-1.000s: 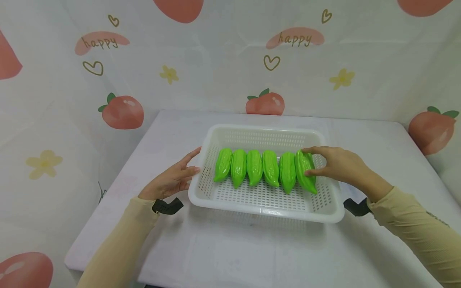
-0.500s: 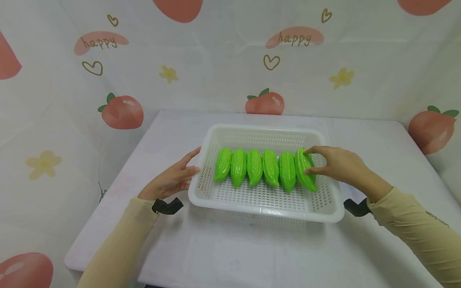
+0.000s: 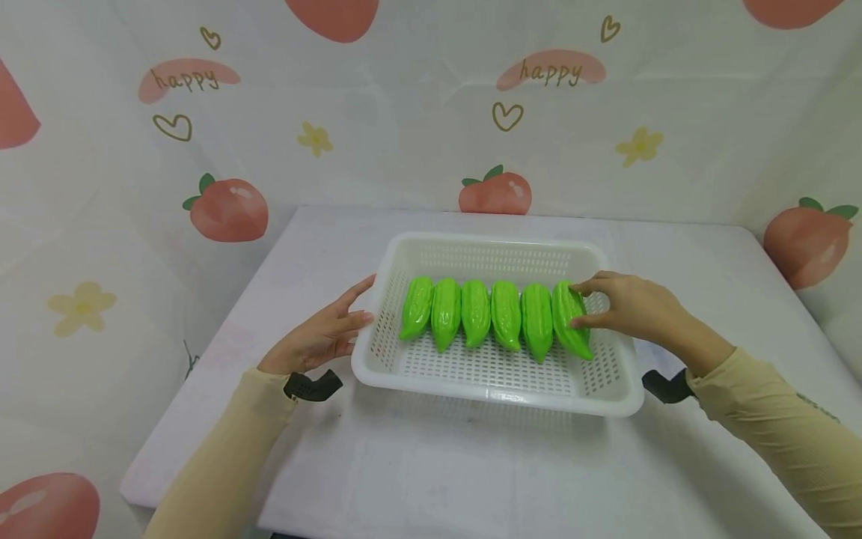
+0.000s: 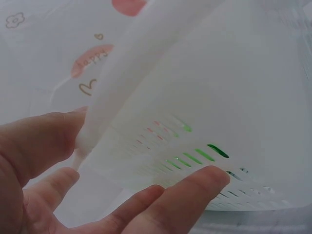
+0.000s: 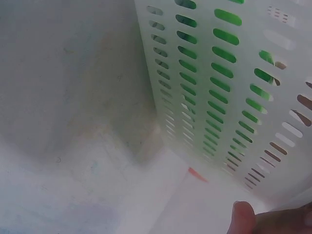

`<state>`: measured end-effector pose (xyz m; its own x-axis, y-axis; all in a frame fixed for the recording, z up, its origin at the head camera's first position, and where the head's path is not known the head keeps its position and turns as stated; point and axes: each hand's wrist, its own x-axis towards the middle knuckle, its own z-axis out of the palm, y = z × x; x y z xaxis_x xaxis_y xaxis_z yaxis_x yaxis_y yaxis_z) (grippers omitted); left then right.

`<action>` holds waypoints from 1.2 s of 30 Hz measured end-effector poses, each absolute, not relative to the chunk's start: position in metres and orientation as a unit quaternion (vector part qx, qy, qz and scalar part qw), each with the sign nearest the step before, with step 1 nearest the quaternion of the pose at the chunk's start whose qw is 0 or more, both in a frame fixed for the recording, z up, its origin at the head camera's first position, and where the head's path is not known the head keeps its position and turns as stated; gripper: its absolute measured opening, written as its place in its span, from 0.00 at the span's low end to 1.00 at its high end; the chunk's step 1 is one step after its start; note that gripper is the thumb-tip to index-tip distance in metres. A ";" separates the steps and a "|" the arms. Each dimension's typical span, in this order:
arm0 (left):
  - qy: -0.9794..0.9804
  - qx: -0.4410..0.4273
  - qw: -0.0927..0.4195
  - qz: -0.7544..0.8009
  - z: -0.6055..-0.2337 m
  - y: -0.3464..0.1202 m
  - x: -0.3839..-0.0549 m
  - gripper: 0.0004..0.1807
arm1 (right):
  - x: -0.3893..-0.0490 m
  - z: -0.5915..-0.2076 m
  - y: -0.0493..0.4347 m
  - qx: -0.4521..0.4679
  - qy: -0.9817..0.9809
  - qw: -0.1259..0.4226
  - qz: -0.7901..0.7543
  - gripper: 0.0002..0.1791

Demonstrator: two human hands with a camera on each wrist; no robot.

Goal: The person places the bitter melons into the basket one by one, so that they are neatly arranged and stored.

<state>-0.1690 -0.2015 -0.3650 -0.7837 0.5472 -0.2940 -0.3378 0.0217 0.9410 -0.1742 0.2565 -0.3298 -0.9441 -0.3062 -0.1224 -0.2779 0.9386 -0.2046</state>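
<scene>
In the head view, a white perforated plastic basket (image 3: 498, 397) sits tilted slightly on the table, holding a side-by-side row of several glossy green bitter gourds (image 3: 476, 314). My right hand (image 3: 636, 307) reaches over the basket's right rim and pinches the rightmost bitter gourd (image 3: 564, 318) between thumb and fingers near its upper right side. At the basket's left end, my left hand (image 3: 323, 333) has its fingers spread against the outer wall. The left wrist view shows those fingers (image 4: 180, 204) along the slotted wall (image 4: 219, 97), with green showing through.
A white cloth covers the table (image 3: 431, 471). Behind it hangs a white curtain (image 3: 404, 97) printed with peaches, flowers and hearts. In the right wrist view, the basket's slotted side (image 5: 195, 83) stands close, gourds green behind it.
My right fingertips have shifted a little along the rightmost bitter gourd, from its top end towards its right side. That gourd and its neighbours have moved very slightly; the left hand stays put.
</scene>
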 end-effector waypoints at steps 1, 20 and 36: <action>0.641 0.082 0.318 0.694 -0.365 -0.202 -0.169 0.38 | -0.174 -0.330 0.257 -0.149 0.982 0.076 -0.093 0.42; 0.643 0.088 0.319 0.691 -0.365 -0.202 -0.168 0.38 | -0.175 -0.328 0.258 -0.159 0.979 0.084 -0.094 0.39; 0.637 0.089 0.320 0.696 -0.365 -0.202 -0.169 0.38 | -0.177 -0.325 0.258 -0.157 0.977 0.108 -0.092 0.40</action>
